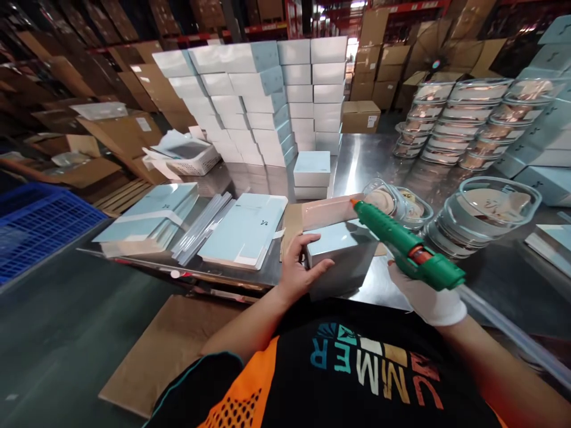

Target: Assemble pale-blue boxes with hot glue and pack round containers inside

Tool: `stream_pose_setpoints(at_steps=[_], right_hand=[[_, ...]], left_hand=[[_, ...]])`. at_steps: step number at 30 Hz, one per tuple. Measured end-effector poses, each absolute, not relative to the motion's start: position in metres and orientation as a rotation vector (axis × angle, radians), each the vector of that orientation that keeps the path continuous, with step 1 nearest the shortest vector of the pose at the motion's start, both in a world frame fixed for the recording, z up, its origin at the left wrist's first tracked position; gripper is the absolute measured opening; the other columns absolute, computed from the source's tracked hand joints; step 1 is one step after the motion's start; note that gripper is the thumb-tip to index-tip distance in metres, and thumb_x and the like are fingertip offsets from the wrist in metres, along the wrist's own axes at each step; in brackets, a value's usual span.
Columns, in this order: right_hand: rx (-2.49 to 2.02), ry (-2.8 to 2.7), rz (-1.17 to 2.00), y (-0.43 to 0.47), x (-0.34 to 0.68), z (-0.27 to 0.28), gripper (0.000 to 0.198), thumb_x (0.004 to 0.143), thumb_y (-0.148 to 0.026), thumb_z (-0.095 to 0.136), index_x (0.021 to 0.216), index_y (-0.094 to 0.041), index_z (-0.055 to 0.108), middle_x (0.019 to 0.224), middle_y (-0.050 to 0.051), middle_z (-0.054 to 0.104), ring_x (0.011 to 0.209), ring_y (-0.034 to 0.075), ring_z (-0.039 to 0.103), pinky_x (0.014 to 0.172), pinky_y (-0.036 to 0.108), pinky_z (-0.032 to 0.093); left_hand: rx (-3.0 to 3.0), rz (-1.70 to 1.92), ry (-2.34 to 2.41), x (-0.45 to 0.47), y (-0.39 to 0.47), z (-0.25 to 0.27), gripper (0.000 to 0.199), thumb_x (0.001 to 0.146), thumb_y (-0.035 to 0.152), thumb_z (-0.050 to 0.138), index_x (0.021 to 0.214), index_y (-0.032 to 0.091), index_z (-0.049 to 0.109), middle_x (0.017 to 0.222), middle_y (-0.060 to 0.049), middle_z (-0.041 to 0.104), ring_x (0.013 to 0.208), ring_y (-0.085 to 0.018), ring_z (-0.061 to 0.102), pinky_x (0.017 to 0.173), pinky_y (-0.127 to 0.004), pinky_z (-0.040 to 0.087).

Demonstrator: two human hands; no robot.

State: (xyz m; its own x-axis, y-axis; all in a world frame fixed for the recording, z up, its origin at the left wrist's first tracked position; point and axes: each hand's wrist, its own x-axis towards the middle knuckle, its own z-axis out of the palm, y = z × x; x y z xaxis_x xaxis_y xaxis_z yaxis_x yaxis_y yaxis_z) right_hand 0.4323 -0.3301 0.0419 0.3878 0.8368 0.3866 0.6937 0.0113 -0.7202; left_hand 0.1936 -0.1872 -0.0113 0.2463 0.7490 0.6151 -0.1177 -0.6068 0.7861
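Left hand (298,266) clasps box (341,267), right hand (426,297) holds glue gun (397,235); stray drips could spoil the box if nozzle (354,203) wanders.

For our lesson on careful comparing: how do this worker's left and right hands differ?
The left hand is bare, while the right hand wears a white glove.
The left hand grips a corner of a box, whereas the right hand holds a green glue gun.
The left hand shows fairly plainly; the right hand is partly hidden behind its tool.
Both are occupied.
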Motion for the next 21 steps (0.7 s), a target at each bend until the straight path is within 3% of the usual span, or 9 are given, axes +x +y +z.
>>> stream_pose_setpoints(at_steps=[3,6,9,12,16,18,21], right_hand=[[-1.725,-1.185,0.304,-0.333,0.439,0.027,0.037,0.094,-0.055,0.064,0.085,-0.022,0.079,0.072,0.003,0.075,0.066,0.02,0.071,0.063,0.029,0.063],[-1.615,-0.869,0.789,-0.327,0.431,0.011,0.057,0.094,-0.068,0.063,0.107,-0.014,0.079,0.073,0.007,0.075,0.054,0.02,0.064,0.047,0.03,0.054],[-1.578,-0.644,1.166,-0.311,0.432,-0.003,0.076,0.099,-0.081,0.042,0.106,-0.012,0.073,0.074,0.013,0.073,0.06,0.025,0.069,0.055,0.037,0.06],[-1.828,-0.687,0.992,-0.301,0.452,-0.007,0.07,0.106,-0.071,0.03,0.097,-0.016,0.072,0.08,0.017,0.076,0.074,0.03,0.075,0.069,0.045,0.064],[-2.008,-0.765,0.611,-0.306,0.475,0.005,0.038,0.096,-0.057,0.062,0.079,-0.023,0.067,0.081,0.012,0.075,0.094,0.033,0.075,0.085,0.043,0.062],[-1.908,-0.889,0.496,-0.307,0.469,0.015,0.037,0.093,-0.06,0.066,0.091,-0.023,0.071,0.093,0.012,0.078,0.104,0.033,0.075,0.093,0.044,0.061],[-1.561,-1.078,0.496,-0.295,0.44,0.033,0.062,0.089,-0.07,0.067,0.129,-0.023,0.067,0.13,0.014,0.077,0.125,0.032,0.071,0.103,0.046,0.061]], left_hand=[[1.737,1.486,0.626,0.185,-0.183,-0.011,0.062,0.08,0.071,0.087,0.116,0.023,0.073,0.108,-0.008,0.072,0.098,-0.025,0.07,0.087,-0.035,0.055],[1.703,1.544,0.595,0.176,-0.178,-0.011,0.059,0.082,0.068,0.087,0.117,0.022,0.072,0.11,-0.007,0.073,0.096,-0.024,0.07,0.086,-0.034,0.054],[1.699,1.574,0.612,0.169,-0.175,-0.01,0.06,0.084,0.069,0.085,0.119,0.022,0.072,0.11,-0.007,0.074,0.097,-0.025,0.07,0.086,-0.035,0.054],[1.7,1.564,0.662,0.166,-0.171,-0.01,0.066,0.084,0.077,0.079,0.119,0.021,0.072,0.108,-0.008,0.074,0.097,-0.027,0.07,0.086,-0.036,0.055],[1.686,1.53,0.658,0.169,-0.167,-0.012,0.07,0.084,0.08,0.076,0.119,0.02,0.072,0.107,-0.008,0.075,0.094,-0.026,0.071,0.082,-0.035,0.055],[1.687,1.496,0.64,0.174,-0.166,-0.013,0.07,0.085,0.081,0.075,0.119,0.02,0.073,0.106,-0.008,0.076,0.091,-0.025,0.071,0.08,-0.034,0.055],[1.689,1.446,0.584,0.183,-0.167,-0.014,0.07,0.084,0.081,0.075,0.119,0.02,0.073,0.108,-0.009,0.077,0.093,-0.026,0.072,0.082,-0.035,0.055]])
